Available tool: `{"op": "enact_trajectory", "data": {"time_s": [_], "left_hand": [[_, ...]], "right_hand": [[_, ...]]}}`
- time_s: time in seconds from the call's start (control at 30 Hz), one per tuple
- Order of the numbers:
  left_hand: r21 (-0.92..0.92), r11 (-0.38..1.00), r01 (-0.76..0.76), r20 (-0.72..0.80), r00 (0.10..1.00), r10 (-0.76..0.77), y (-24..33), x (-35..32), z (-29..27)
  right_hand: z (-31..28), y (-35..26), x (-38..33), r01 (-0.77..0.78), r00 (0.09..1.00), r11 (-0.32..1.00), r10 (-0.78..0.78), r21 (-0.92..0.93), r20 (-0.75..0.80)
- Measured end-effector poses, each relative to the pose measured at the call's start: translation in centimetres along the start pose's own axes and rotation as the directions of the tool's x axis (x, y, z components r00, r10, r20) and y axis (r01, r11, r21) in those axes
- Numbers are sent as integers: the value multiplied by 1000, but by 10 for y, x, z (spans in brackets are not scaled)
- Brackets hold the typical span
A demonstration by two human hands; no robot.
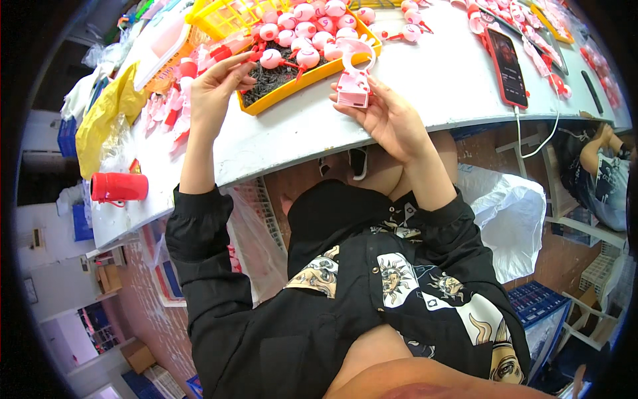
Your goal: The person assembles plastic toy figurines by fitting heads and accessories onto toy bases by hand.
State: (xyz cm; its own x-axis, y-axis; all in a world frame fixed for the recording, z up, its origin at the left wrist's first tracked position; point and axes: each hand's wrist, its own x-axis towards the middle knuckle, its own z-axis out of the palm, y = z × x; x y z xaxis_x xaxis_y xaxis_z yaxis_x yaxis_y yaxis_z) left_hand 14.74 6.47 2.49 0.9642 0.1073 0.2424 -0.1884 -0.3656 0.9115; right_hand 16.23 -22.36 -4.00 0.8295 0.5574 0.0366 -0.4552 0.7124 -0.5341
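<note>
My right hand (393, 123) holds a pink plastic toy part (353, 85), boxy at its lower end with an open ring at its top, over the table's front edge. My left hand (214, 90) is raised to the left of a yellow tray (292, 88). Its thumb and forefinger are pinched together; whatever they may hold is too small to make out. Inside the tray lie many small dark pieces (262, 81), too fine to name. Pink balls (306, 30) with red stems are heaped on top of them, close to both hands.
Loose pink and red parts (174, 110) are piled left of the tray. A red cylindrical container (119, 187) lies at the table's left edge. On the right is a red-cased phone (508, 70) with a white cable (520, 133). Another person's arm (591, 156) shows at far right.
</note>
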Motion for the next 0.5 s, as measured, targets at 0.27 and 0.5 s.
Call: {"op": "enact_trajectory", "data": {"time_s": [0.27, 0.5], "left_hand": [[-262, 965, 29, 42, 999, -19, 32, -39, 46], [-35, 981, -190, 82, 978, 192, 54, -75, 89]], "right_hand": [[14, 7, -16, -96, 995, 992, 94, 76, 30], [25, 26, -53, -168, 985, 974, 161, 149, 61]]}}
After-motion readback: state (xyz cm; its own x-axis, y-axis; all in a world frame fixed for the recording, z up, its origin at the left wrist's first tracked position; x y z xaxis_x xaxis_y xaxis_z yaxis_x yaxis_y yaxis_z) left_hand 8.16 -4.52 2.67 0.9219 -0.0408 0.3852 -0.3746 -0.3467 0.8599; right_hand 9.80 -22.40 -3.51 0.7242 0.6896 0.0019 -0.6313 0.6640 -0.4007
